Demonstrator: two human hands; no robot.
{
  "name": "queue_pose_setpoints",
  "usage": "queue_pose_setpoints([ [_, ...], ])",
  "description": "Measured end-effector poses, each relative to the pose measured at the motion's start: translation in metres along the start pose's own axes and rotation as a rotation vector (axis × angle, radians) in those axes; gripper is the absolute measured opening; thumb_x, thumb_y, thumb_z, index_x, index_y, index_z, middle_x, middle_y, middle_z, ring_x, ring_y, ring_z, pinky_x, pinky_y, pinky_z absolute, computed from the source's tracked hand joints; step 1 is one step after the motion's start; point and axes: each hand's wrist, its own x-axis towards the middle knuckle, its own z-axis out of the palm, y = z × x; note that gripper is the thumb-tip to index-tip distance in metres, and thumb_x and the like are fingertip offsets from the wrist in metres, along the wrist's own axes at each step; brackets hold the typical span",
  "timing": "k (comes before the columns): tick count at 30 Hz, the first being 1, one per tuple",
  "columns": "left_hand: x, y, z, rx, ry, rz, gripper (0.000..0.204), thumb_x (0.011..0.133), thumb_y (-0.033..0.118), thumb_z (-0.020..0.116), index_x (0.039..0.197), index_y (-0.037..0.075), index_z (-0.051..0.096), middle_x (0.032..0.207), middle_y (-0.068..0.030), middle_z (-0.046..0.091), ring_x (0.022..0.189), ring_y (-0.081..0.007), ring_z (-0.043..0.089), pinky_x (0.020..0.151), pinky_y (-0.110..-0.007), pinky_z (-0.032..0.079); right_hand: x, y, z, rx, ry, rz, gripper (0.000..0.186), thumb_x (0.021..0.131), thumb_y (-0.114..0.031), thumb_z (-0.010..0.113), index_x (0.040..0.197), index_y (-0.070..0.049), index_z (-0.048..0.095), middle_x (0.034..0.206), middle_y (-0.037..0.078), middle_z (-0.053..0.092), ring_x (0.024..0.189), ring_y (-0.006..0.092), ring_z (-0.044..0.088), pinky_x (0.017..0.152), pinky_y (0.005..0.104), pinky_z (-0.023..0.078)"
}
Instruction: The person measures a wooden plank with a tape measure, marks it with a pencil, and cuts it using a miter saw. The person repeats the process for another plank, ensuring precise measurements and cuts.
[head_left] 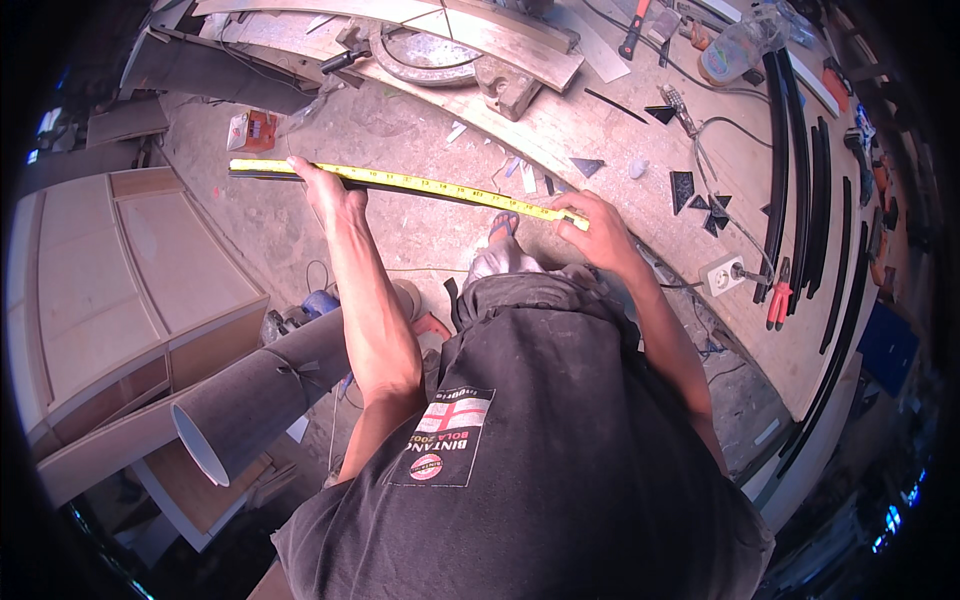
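Observation:
A yellow measuring tape (430,184) is stretched out in front of my body, running from the left down to the right. Along its lower edge lies a thin black strip (262,176). My left hand (328,192) is closed around both, with the thumb on top near their left ends. At the other end, my right hand (600,228) pinches the tape between thumb and fingers. Whether the black strip reaches into the right hand is hidden by the tape and fingers.
On the right, a wooden workbench (560,135) carries a saw machine (430,55), black offcuts (682,188), long black strips (800,170), red-handled pliers (778,305) and a white socket (722,278). A wooden cabinet (90,270) and a grey roll (270,385) stand left. An orange box (252,132) sits on the floor.

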Motion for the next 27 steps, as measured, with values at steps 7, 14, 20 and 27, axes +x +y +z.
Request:
queue_pose_setpoints([
  [7, 0.003, -0.002, 0.0, -0.001, 0.012, -0.001, 0.1, 0.103, 0.078, 0.056, 0.166, 0.004, 0.032, 0.154, -0.017, 0.047, 0.136, -0.0372, 0.053, 0.118, -0.068, 0.041, 0.0, 0.0, 0.0, 0.009, 0.005, 0.006, 0.03, 0.09, -0.02, 0.077, 0.116, -0.004, 0.076, 0.108, 0.019, 0.072, 0.105, 0.0366, 0.07, 0.097, 0.0441, 0.053],
  [14, 0.005, -0.002, -0.002, -0.005, 0.03, -0.008, 0.101, 0.101, 0.078, 0.061, 0.164, 0.003, 0.035, 0.15, -0.017, 0.048, 0.132, -0.0369, 0.055, 0.115, -0.068, 0.044, 0.0, 0.0, 0.001, 0.001, 0.01, -0.033, 0.029, 0.09, -0.018, 0.077, 0.116, -0.003, 0.076, 0.109, 0.018, 0.072, 0.106, 0.0363, 0.07, 0.098, 0.0442, 0.053],
  [20, 0.006, -0.003, -0.002, 0.018, 0.032, -0.006, 0.106, 0.1, 0.078, 0.062, 0.164, -0.001, 0.034, 0.154, -0.0196, 0.047, 0.135, -0.0388, 0.055, 0.116, -0.07, 0.044, 0.0, 0.0, 0.002, 0.0, 0.018, -0.059, 0.029, 0.09, -0.017, 0.076, 0.116, -0.003, 0.076, 0.109, 0.018, 0.073, 0.107, 0.0362, 0.07, 0.099, 0.0441, 0.053],
  [27, 0.01, -0.006, -0.003, 0.022, 0.037, 0.007, 0.106, 0.1, 0.077, 0.063, 0.163, -0.004, 0.035, 0.153, -0.0198, 0.049, 0.133, -0.038, 0.057, 0.116, -0.066, 0.046, -0.001, 0.002, 0.004, 0.013, 0.004, -0.029, 0.028, 0.09, -0.017, 0.076, 0.115, -0.003, 0.075, 0.109, 0.018, 0.073, 0.107, 0.0366, 0.07, 0.098, 0.0444, 0.053],
])
